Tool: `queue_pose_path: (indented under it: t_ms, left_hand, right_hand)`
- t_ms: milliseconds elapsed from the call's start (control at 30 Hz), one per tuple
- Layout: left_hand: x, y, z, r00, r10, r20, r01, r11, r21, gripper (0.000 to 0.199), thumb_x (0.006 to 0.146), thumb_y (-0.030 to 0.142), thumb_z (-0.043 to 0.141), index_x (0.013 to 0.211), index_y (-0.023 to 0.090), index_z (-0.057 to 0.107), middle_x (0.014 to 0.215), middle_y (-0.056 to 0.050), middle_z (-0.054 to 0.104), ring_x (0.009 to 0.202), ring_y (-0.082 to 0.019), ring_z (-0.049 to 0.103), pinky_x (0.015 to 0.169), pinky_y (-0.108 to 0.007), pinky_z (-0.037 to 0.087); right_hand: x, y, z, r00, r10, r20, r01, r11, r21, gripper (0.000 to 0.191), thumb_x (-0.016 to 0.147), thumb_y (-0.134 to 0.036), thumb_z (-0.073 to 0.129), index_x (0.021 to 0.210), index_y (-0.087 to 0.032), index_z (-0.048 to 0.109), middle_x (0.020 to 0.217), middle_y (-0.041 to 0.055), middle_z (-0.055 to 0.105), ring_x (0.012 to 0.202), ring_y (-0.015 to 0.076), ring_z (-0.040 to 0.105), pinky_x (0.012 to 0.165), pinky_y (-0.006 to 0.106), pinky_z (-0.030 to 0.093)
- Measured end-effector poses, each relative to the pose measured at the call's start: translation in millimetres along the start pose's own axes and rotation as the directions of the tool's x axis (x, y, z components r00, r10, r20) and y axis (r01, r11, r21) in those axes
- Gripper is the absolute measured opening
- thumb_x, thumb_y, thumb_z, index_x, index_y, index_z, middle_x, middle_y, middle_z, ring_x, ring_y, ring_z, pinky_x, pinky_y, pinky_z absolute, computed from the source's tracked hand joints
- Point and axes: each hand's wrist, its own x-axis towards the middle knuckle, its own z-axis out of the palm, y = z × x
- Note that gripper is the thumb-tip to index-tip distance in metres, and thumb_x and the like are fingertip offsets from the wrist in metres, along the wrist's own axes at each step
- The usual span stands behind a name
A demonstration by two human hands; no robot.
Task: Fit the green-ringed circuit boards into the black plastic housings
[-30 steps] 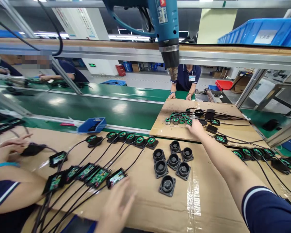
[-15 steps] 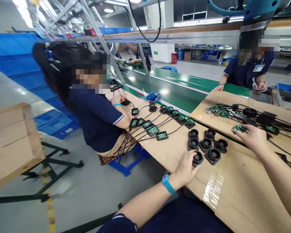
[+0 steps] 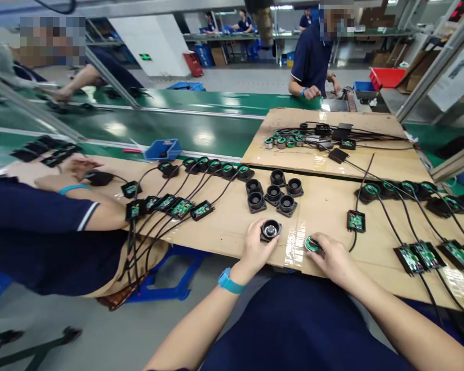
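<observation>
1. Left hand [image 3: 255, 245]: your grip is closed around the rim of a black square housing [image 3: 270, 230], open side up, at the near part of the cardboard-covered counter [image 3: 224, 234]. Blue band on that wrist.
2. Right hand [image 3: 332, 255]: your grip pinches a round green-topped part [image 3: 312, 244], thumb and fingers on its right side. Can't tell if it touches the cardboard.
3. Clear tape strip [image 3: 295, 242] runs between your two hands.
4. Six more black housings [image 3: 274, 194] sit grouped beyond your left hand, open sides up.
5. Circuit box [image 3: 356, 220] lies beyond your right wrist, cable out of both ends.
6. Wired units [image 3: 228, 170] stand in a row left of the housings; cables run to circuit boxes [image 3: 181, 207] beside a co-worker's arm [image 3: 104, 206].
7. Far cardboard sheet [image 3: 255, 154] carries a pile of cabled parts [image 3: 291, 141].
8. Writing: green sign [image 3: 145, 56] on the white pillar and red display [image 3: 459, 10] top right, both too small to read.
</observation>
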Motion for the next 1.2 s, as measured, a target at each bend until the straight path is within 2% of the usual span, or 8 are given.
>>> queue_pose_path:
  t_ms: [100, 200, 300, 400, 567, 733, 933, 1200]
  left_hand:
    - [-5.6, 10.2, 3.5, 0.986, 0.042, 0.163, -0.031, 0.997, -0.069, 0.050, 0.084, 0.029, 0.074, 0.129, 0.020, 0.053, 0.126, -0.012, 0.063, 0.122, -0.027, 0.060, 0.108, -0.046, 0.049]
    - [-2.4, 19.9, 14.0, 0.969, -0.037, 0.246, 0.075, 0.986, -0.148, 0.057, 0.082, 0.030, 0.076, 0.133, 0.021, 0.051, 0.130, -0.011, 0.064, 0.122, -0.026, 0.061, 0.108, -0.046, 0.050]
    - [2.1, 26.4, 26.1, 0.970, -0.071, 0.232, 0.115, 0.977, -0.180, 0.057, 0.078, 0.031, 0.081, 0.128, 0.021, 0.056, 0.127, -0.011, 0.066, 0.120, -0.027, 0.064, 0.106, -0.047, 0.051]
    - [0.8, 27.1, 33.6, 0.985, -0.006, 0.174, 0.040, 0.981, -0.192, 0.051, 0.082, 0.033, 0.077, 0.127, 0.020, 0.058, 0.127, -0.012, 0.067, 0.119, -0.027, 0.064, 0.105, -0.048, 0.052]
    - [-8.6, 23.0, 34.5, 0.982, 0.169, 0.090, -0.153, 0.975, -0.164, 0.048, 0.088, 0.025, 0.067, 0.134, 0.020, 0.053, 0.132, -0.013, 0.064, 0.125, -0.027, 0.060, 0.109, -0.050, 0.051]
    - [-11.8, 23.4, 34.2, 0.976, 0.201, 0.084, -0.189, 0.973, -0.133, 0.049, 0.086, 0.014, 0.059, 0.134, 0.020, 0.052, 0.130, -0.014, 0.064, 0.125, -0.027, 0.060, 0.108, -0.052, 0.052]
    - [-11.8, 22.2, 33.8, 0.974, 0.214, 0.076, -0.200, 0.966, -0.163, 0.055, 0.082, 0.006, 0.054, 0.136, 0.020, 0.052, 0.130, -0.012, 0.064, 0.124, -0.025, 0.061, 0.109, -0.048, 0.052]
    - [-19.8, 4.4, 36.7, 0.971, 0.115, 0.209, -0.072, 0.977, -0.201, 0.057, 0.089, 0.027, 0.063, 0.143, 0.021, 0.046, 0.140, -0.013, 0.061, 0.128, -0.028, 0.061, 0.110, -0.048, 0.052]
  right_hand:
    - [6.0, 2.4, -5.9, 0.999, 0.030, 0.034, -0.031, 0.998, 0.051, 0.031, 0.087, -0.025, 0.066, 0.117, -0.018, 0.063, 0.104, 0.0102, 0.073, 0.095, 0.0233, 0.071, 0.087, 0.037, 0.058]
    - [9.9, -2.9, -14.8, 0.990, 0.087, -0.109, -0.072, 0.988, 0.135, 0.038, 0.087, -0.030, 0.068, 0.123, -0.016, 0.064, 0.109, 0.0117, 0.073, 0.097, 0.0243, 0.072, 0.088, 0.038, 0.059]
    - [10.3, -19.1, -21.3, 0.943, 0.108, -0.315, -0.033, 0.972, 0.234, 0.049, 0.090, -0.038, 0.068, 0.134, -0.017, 0.060, 0.112, 0.0118, 0.074, 0.089, 0.0220, 0.073, 0.080, 0.035, 0.062]
    - [12.2, -37.0, -17.7, 0.925, -0.015, -0.381, 0.102, 0.973, 0.208, 0.048, 0.091, -0.040, 0.068, 0.133, -0.018, 0.062, 0.111, 0.0119, 0.074, 0.083, 0.0217, 0.073, 0.082, 0.037, 0.064]
    - [21.1, -43.3, 14.1, 0.904, -0.227, -0.362, 0.275, 0.957, 0.087, 0.048, 0.093, -0.031, 0.065, 0.139, -0.018, 0.058, 0.125, 0.0150, 0.070, 0.115, 0.0274, 0.068, 0.102, 0.044, 0.058]
    - [22.3, -39.2, 38.5, 0.909, -0.223, -0.352, 0.224, 0.974, -0.038, 0.049, 0.093, -0.032, 0.065, 0.139, -0.017, 0.057, 0.128, 0.0179, 0.068, 0.118, 0.0295, 0.067, 0.103, 0.048, 0.056]
    - [24.0, -48.2, 37.6, 0.951, -0.193, -0.240, 0.165, 0.977, -0.132, 0.049, 0.090, -0.032, 0.069, 0.134, -0.012, 0.060, 0.134, 0.0226, 0.062, 0.119, 0.0347, 0.064, 0.101, 0.051, 0.056]
    - [28.1, -56.4, 23.1, 0.988, -0.140, -0.059, 0.130, 0.981, -0.147, 0.045, 0.092, -0.040, 0.067, 0.128, -0.014, 0.060, 0.130, 0.0172, 0.062, 0.109, 0.0267, 0.065, 0.096, 0.040, 0.056]
